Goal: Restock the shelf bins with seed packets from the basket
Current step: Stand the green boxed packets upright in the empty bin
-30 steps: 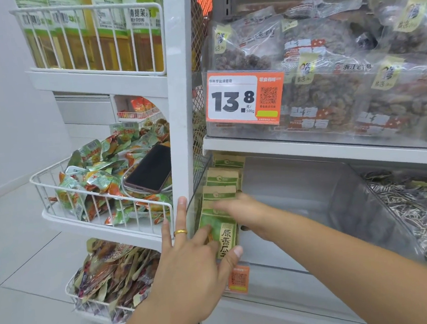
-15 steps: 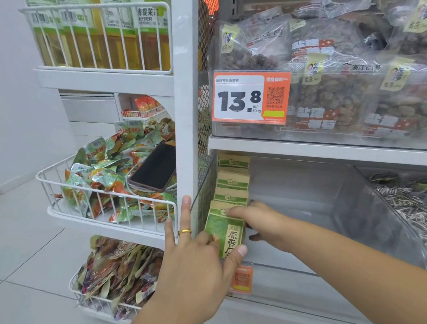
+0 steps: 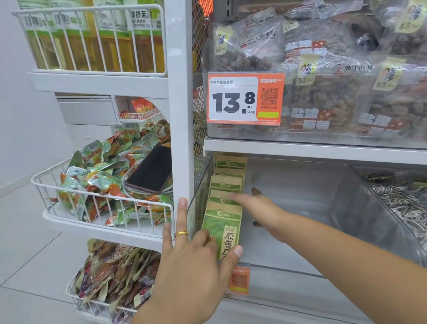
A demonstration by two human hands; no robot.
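Head view shows the right hand (image 3: 259,210) now stretched flat, fingers straight, its fingertips touching the tops of the seed packets (image 3: 225,201) partway down the row; half a second ago it sat curled closer to the front packet (image 3: 224,231). The left hand (image 3: 197,262) has stayed put, thumb and fingers pinching that front packet's lower part at the front left corner of the clear shelf bin (image 3: 317,263), ring finger laid along the white upright (image 3: 184,108). The packets stand upright in a single file against the bin's left wall, back toward its rear left corner. I judge this as straightening the row, not adding stock; most of the bin is unfilled, so restocking looks far from done. The basket is not in sight.
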